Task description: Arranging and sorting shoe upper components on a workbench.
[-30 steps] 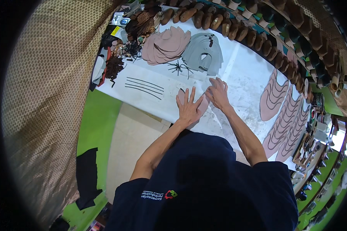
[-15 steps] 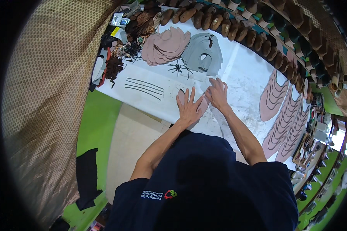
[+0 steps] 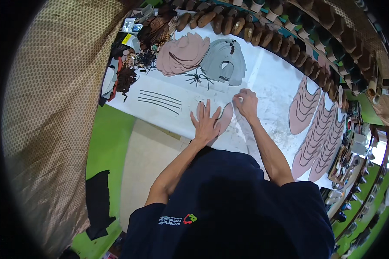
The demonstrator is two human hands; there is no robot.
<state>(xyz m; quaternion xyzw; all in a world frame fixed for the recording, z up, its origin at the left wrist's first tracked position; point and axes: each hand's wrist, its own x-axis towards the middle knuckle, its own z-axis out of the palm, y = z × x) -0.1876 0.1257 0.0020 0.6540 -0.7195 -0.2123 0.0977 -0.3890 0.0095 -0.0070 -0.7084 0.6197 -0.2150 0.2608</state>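
Note:
My left hand (image 3: 206, 124) lies with its fingers spread on a pink shoe-upper piece (image 3: 224, 118), pressing it against the white table and covering much of it. Just right of that piece's far tip, my right hand (image 3: 247, 104) has its fingers curled together in a pinch. Whatever might be between those fingertips is too small to make out. Several thin dark strips (image 3: 160, 102) lie side by side to the left of my left hand. Beyond my hands, more dark strips (image 3: 197, 78) sit in a loose tangle.
A stack of pink cut pieces (image 3: 183, 54) and a stack of grey ones (image 3: 224, 56) lie at the far side. Overlapping pink pieces with dark edges (image 3: 307, 105) are laid in rows at right. Brown shoe lasts (image 3: 248, 32) line the far edge. Scraps (image 3: 126, 80) crowd the left end.
My right hand has drawn slightly away from the pink piece, its fingers curling together. My left hand has slid a little left, and more of the pink piece shows.

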